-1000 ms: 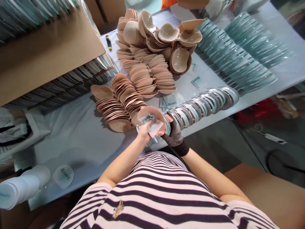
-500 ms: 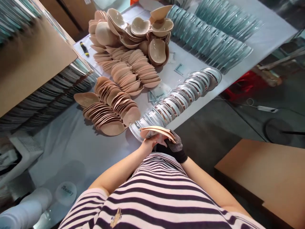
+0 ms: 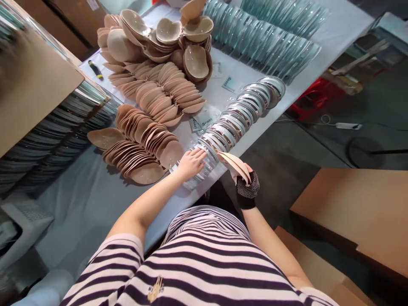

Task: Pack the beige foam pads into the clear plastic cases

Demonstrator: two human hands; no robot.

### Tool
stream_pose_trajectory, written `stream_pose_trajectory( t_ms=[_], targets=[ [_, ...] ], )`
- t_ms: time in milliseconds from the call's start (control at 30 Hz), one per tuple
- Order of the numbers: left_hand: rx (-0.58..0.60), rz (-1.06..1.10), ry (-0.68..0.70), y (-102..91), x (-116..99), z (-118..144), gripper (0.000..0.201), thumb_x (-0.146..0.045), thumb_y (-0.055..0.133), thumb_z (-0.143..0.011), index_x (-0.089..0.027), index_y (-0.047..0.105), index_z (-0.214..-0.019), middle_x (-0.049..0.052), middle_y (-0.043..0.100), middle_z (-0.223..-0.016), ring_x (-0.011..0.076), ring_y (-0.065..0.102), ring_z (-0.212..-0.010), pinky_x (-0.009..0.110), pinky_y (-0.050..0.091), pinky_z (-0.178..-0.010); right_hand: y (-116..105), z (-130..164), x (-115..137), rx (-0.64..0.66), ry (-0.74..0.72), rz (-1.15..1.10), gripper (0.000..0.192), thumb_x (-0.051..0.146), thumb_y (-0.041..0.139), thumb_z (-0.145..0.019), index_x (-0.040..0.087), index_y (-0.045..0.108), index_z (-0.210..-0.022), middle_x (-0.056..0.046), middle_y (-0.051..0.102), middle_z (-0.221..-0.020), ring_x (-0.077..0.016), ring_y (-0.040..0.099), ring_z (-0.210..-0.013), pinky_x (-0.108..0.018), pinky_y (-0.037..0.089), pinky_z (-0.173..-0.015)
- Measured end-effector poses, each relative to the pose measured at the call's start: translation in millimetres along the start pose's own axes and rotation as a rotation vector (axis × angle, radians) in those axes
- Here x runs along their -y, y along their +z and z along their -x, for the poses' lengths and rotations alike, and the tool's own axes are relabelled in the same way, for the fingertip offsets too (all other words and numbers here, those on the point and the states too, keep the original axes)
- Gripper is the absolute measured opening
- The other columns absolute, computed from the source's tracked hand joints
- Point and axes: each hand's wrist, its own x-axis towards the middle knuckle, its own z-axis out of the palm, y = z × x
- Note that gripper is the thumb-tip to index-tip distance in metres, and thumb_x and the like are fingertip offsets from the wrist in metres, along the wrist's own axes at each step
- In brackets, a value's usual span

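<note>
My right hand, in a dark dotted fingerless glove, grips a pair of beige stick-on bra cups stood on edge near the table's front. With fingers stretched out, my left hand lies on the near end of a long row of clear plastic shells. Left of that hand, beige bra cups stand nested in rows. Behind them are further rows of cups and a loose heap of cups with glossy insides. Whether my left fingertips pinch a shell edge is hard to see.
More clear shells stand in rows at the back. Small printed packets lie mid-table. A black and yellow cutter is at the left edge. Stacked shells and a cardboard sheet rise at left; cardboard boxes stand at right.
My hands have come apart. The left has let go of the bra cups and moved forward onto the shells; the right has carried the cups to the right and tilted them.
</note>
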Motion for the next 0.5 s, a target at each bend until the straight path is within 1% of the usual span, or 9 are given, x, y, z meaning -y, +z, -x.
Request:
stream_pose_trajectory(
  t_ms=[67, 100, 167, 233, 300, 367, 433, 500],
  targets=[
    [0.031, -0.118, 0.027, 2.2, 0.7, 0.7, 0.046, -0.030, 0.062, -0.082, -0.028, 0.063, -0.128, 0.011, 0.056, -0.143, 0.0372, 0.043, -0.134, 0.049, 0.023, -0.112, 3.1, 7.3, -2.0, 0.009, 0.019, -0.012, 0.039, 0.034, 0.040, -0.095, 0.016, 0.063, -0.122, -0.017, 0.068, -0.114, -0.0303, 0.065, -0.111, -0.047, 0.053, -0.098],
    [0.047, -0.178, 0.040, 2.6, 0.7, 0.0, 0.046, -0.030, 0.062, -0.082, -0.027, 0.063, -0.128, 0.011, 0.058, -0.140, 0.0375, 0.044, -0.132, 0.049, 0.025, -0.111, 3.5, 10.5, -3.1, 0.014, 0.028, -0.018, 0.040, 0.033, 0.040, -0.094, 0.016, 0.063, -0.123, -0.017, 0.067, -0.116, -0.0304, 0.064, -0.112, -0.047, 0.052, -0.098],
    [0.074, -0.288, 0.071, 2.3, -0.1, -3.3, 0.041, -0.032, 0.064, -0.080, -0.025, 0.065, -0.121, 0.014, 0.061, -0.132, 0.0381, 0.046, -0.127, 0.049, 0.026, -0.108, 3.1, 15.3, -4.5, 0.011, 0.049, -0.026, 0.040, 0.033, 0.041, -0.093, 0.017, 0.062, -0.123, -0.016, 0.067, -0.116, -0.0307, 0.064, -0.112, -0.047, 0.052, -0.098],
    [0.088, -0.362, 0.105, 1.4, -1.7, -7.8, 0.033, -0.036, 0.067, -0.079, -0.024, 0.069, -0.109, 0.015, 0.063, -0.122, 0.0389, 0.046, -0.123, 0.051, 0.025, -0.108, 3.4, 17.8, -3.9, -0.011, 0.062, -0.034, 0.041, 0.035, 0.042, -0.093, 0.018, 0.062, -0.124, -0.015, 0.068, -0.115, -0.0304, 0.065, -0.111, -0.048, 0.052, -0.098],
    [0.090, -0.392, 0.124, 0.3, -3.1, -12.5, 0.028, -0.041, 0.072, -0.076, -0.024, 0.070, -0.097, 0.015, 0.064, -0.114, 0.0393, 0.046, -0.121, 0.052, 0.023, -0.109, 7.0, 18.6, -0.5, -0.033, 0.051, -0.042, 0.041, 0.036, 0.043, -0.093, 0.018, 0.062, -0.124, -0.014, 0.069, -0.113, -0.0298, 0.066, -0.108, -0.047, 0.053, -0.098],
    [0.102, -0.385, 0.122, -0.3, -3.0, -17.6, 0.027, -0.043, 0.077, -0.072, -0.023, 0.069, -0.088, 0.015, 0.065, -0.103, 0.0391, 0.048, -0.117, 0.052, 0.025, -0.108, 15.0, 19.0, 4.9, -0.025, 0.017, -0.047, 0.042, 0.037, 0.045, -0.092, 0.017, 0.062, -0.125, -0.015, 0.069, -0.113, -0.0296, 0.066, -0.107, -0.047, 0.053, -0.097],
    [0.130, -0.357, 0.112, 0.1, -0.8, -22.7, 0.026, -0.042, 0.079, -0.070, -0.022, 0.069, -0.082, 0.014, 0.065, -0.092, 0.0373, 0.051, -0.109, 0.051, 0.029, -0.105, 25.8, 20.8, 9.5, 0.019, -0.005, -0.042, 0.044, 0.036, 0.045, -0.092, 0.016, 0.061, -0.127, -0.016, 0.068, -0.113, -0.0301, 0.065, -0.107, -0.047, 0.054, -0.095],
    [0.156, -0.323, 0.104, 1.2, 3.0, -27.2, 0.023, -0.041, 0.078, -0.071, -0.022, 0.070, -0.080, 0.012, 0.063, -0.083, 0.0343, 0.053, -0.100, 0.049, 0.034, -0.101, 35.6, 25.7, 10.5, 0.087, 0.008, -0.006, 0.047, 0.032, 0.042, -0.092, 0.015, 0.060, -0.131, -0.017, 0.068, -0.109, -0.0307, 0.065, -0.102, -0.047, 0.054, -0.090]
  ],
)
